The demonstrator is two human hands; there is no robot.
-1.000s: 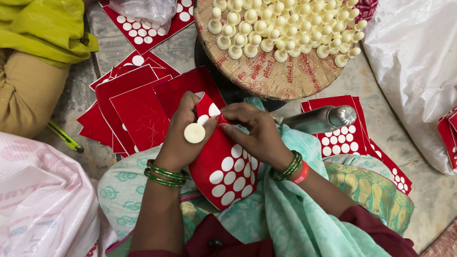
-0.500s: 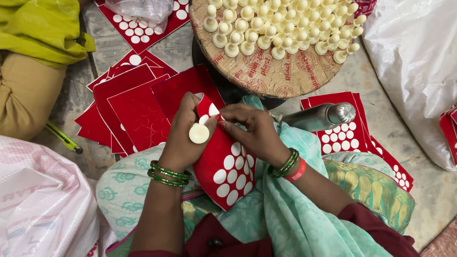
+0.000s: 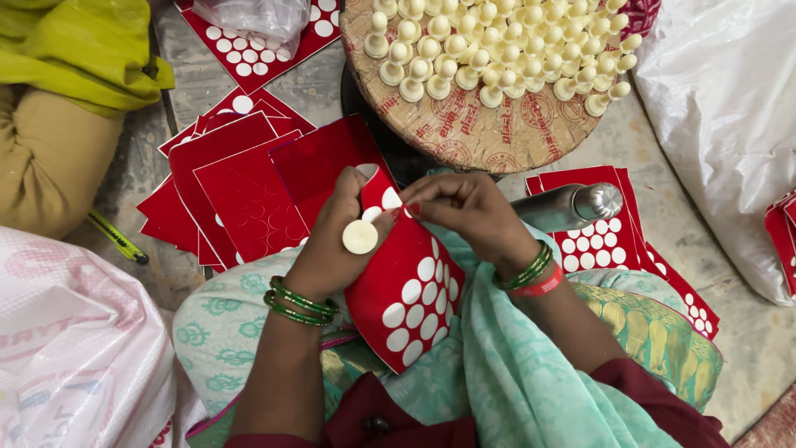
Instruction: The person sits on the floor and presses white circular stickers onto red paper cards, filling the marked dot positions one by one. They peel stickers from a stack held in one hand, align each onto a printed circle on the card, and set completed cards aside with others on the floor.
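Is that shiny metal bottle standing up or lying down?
Lying down: the metal bottle rests on its side across red dotted sheets, cap pointing right.

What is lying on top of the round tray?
Many cream peg-like pieces stand on the far part of the round tray; its near part is bare. What is under the pieces stays hidden.

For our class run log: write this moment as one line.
left hand: grips cream disc | right hand: pinches red dotted sheet | tray of cream pieces ahead
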